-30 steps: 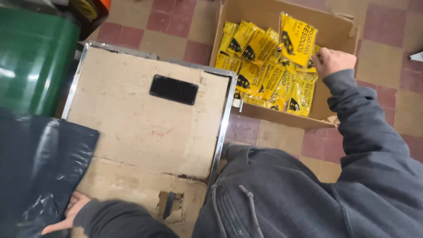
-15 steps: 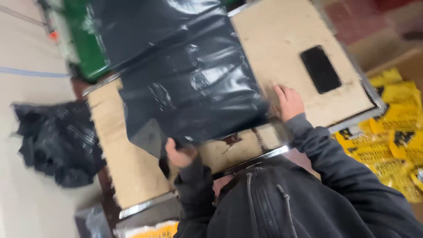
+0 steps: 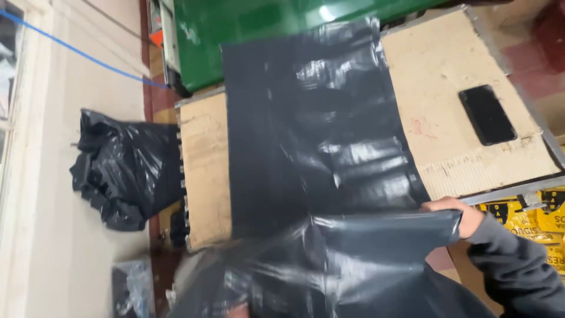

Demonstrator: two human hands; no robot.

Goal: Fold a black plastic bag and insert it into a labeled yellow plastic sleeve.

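Right hand (image 3: 456, 213) clenched on edge of black plastic bag (image 3: 318, 153) — bag now spread across counter (image 3: 447, 135), no longer bunched. Left grip hidden under bag fold; phone (image 3: 487, 115) beyond right grip.

A dark grey sleeve (image 3: 518, 268) with a ribbed cuff.

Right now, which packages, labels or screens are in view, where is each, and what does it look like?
Phone: flat on the cardboard-topped table, right side; dark rectangle, screen off.
Yellow packets: lower right, below the table edge; yellow with black print.
Black plastic bag: draped over the table, near edge in the right hand.
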